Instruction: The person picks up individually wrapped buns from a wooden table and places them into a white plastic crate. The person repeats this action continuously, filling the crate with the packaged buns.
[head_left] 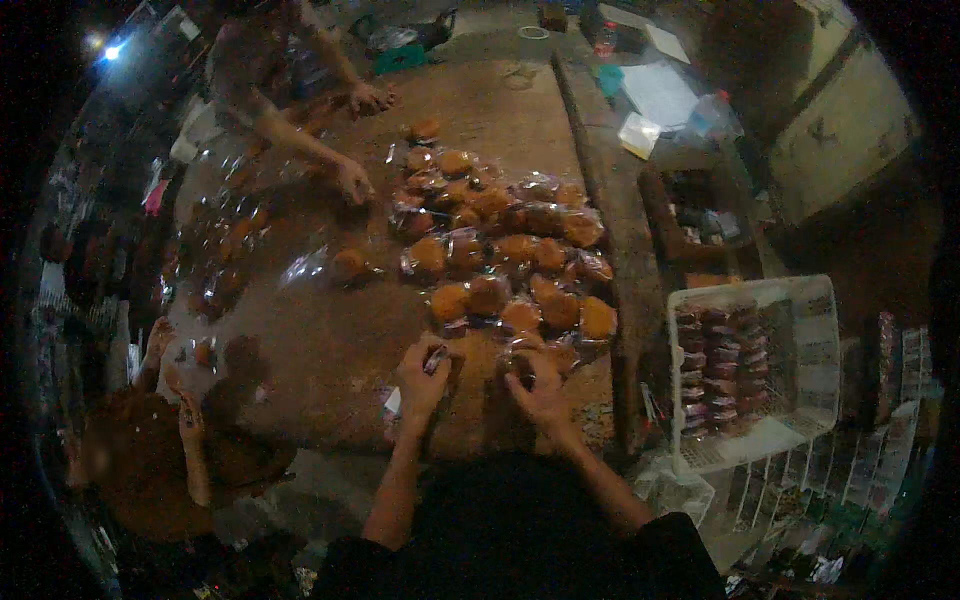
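Round orange-brown cakes in clear wrappers (490,200) lie in a loose cluster on the brown table (330,390), reaching from the middle toward me. My left hand (424,375) is at the near left of the cluster, its fingers curled closed around a small shiny thing that is too blurred to name. To its right, my right hand (542,388) bends thumb and fingers together at the edge of a wrapped cake (526,345) at the near end of the cluster. The fingers seem to grip its wrapper, though the dim light hides the exact contact.
A white plastic crate (750,290) with stacked wrapped cakes stands right of the table. Across the table, a co-worker's hands (355,182) hover near the cakes. Another person (150,450) sits at the left edge. Papers (660,95) and a bottle (605,40) lie far right.
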